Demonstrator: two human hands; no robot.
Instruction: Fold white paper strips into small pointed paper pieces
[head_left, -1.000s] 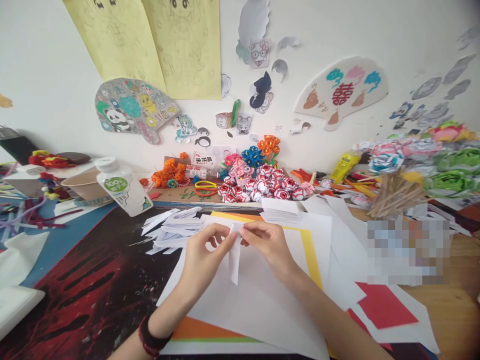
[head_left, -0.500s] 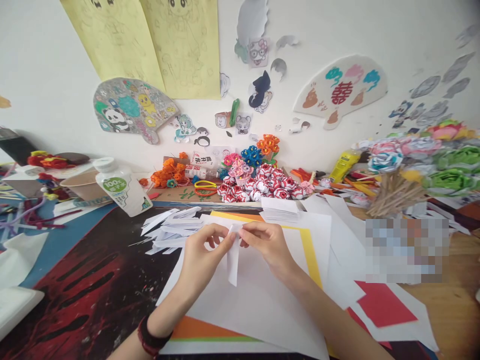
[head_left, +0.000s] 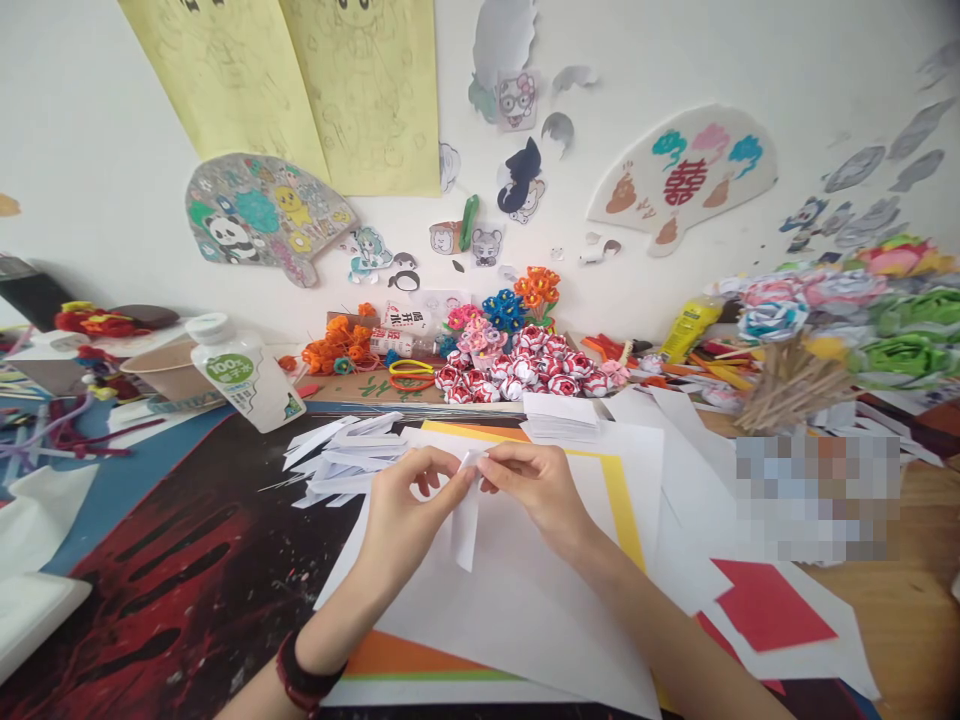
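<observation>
A narrow folded white paper strip point(head_left: 466, 530) hangs down between my hands above the white sheets point(head_left: 517, 620). My left hand point(head_left: 420, 500) pinches its upper part between thumb and fingers. On the other side, my right hand point(head_left: 529, 490) is closed on the strip's top end, its fingertips close to the left ones. Behind my left hand lies a pile of folded white strips point(head_left: 349, 455). A stack of small white papers point(head_left: 561, 415) rests beyond my right hand.
Red and white paper flowers point(head_left: 536, 365) line the wall side. A white bottle point(head_left: 244, 375) leans at the left, beside a paper cup point(head_left: 165, 370). Red paper point(head_left: 776, 605) lies at the right, with bundled sticks point(head_left: 791, 380) behind it.
The top end of the strip has tilted slightly between my fingertips. Both hands have stayed in nearly the same place.
</observation>
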